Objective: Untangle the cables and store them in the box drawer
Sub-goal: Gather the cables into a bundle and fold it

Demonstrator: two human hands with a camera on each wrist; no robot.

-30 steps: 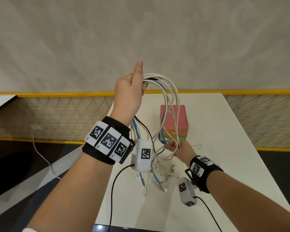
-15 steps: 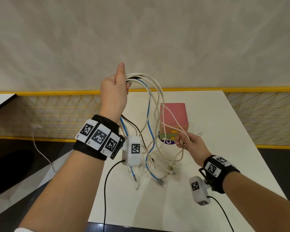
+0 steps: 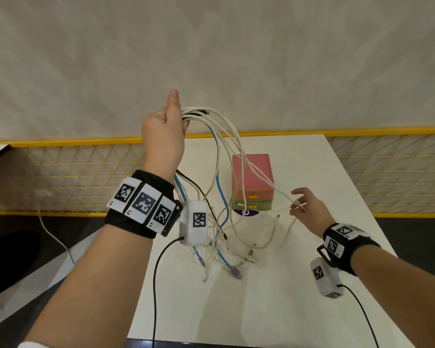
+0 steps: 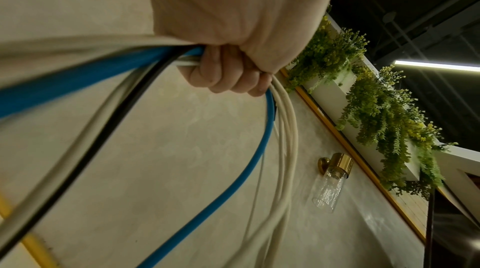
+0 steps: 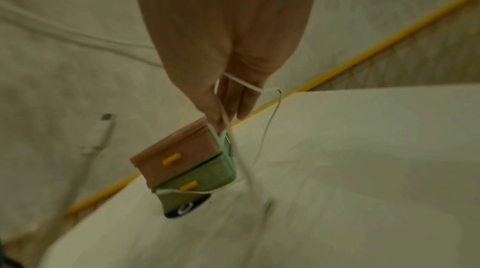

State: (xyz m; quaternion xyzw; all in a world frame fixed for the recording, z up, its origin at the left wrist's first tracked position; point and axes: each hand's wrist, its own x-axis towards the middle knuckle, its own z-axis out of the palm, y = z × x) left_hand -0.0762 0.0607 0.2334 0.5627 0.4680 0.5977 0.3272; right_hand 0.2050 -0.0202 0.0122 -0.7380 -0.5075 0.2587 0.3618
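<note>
White, blue, black cables (image 3: pixel 219 156) (tangled) in fisted left hand (image 3: pixel 162 133); right hand (image 3: pixel 308 209) pinching one.

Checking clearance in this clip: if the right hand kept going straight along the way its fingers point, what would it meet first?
Probably the box: the right hand, pinching a thin white cable, points toward its pink and green drawers. Depth is unclear, so it might pass beside them.

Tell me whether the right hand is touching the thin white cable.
Touching. In the right wrist view the thin white cable runs across the fingers of the right hand; the head view shows the same strand caught at its fingertips.
</note>
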